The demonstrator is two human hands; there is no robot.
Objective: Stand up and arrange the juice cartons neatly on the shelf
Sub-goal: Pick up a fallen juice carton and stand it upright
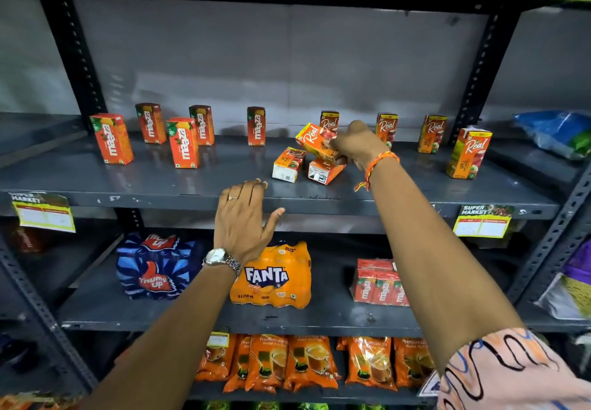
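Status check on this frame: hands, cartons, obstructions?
Right hand gripping tilted Real carton. Left hand open, empty, at shelf edge. Two Real cartons lying flat. No obstruction.

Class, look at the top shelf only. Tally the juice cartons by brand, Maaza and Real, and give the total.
Maaza cartons: 5, all upright
Real cartons: 7 (4 upright, 2 lying down, 1 tilted in the right hand)
Total: 12

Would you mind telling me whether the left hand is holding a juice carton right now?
No, the left hand is open and empty at the shelf edge, while the right hand grips a tilted Real carton.
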